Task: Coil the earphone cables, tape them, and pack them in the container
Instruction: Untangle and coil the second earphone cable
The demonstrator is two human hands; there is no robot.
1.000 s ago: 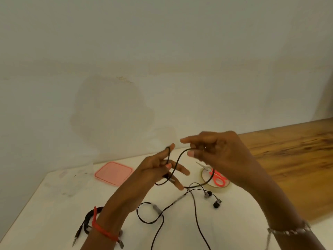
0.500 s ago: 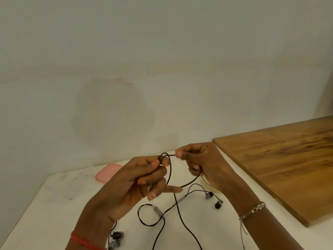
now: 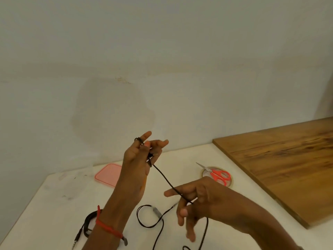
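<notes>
Your hands have drawn apart since a moment ago: the left hand (image 3: 142,159) pinches the earphone cable (image 3: 167,181) wound on its fingers, the right hand (image 3: 194,201) pulls it taut above the counter (image 3: 54,204), readying another wrap.

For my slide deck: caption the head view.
Left hand raised with black earphone cable looped on its fingers; right hand draws it taut above the white table.

The white tabletop (image 3: 54,210) carried a pink lid (image 3: 108,175) at its far left, a tape roll (image 3: 228,184) topped by orange scissors (image 3: 219,175) beside a wooden board (image 3: 281,168) at right, loose black earphone cable (image 3: 149,219) near centre, and a coiled earphone bundle (image 3: 86,226) near left.
</notes>
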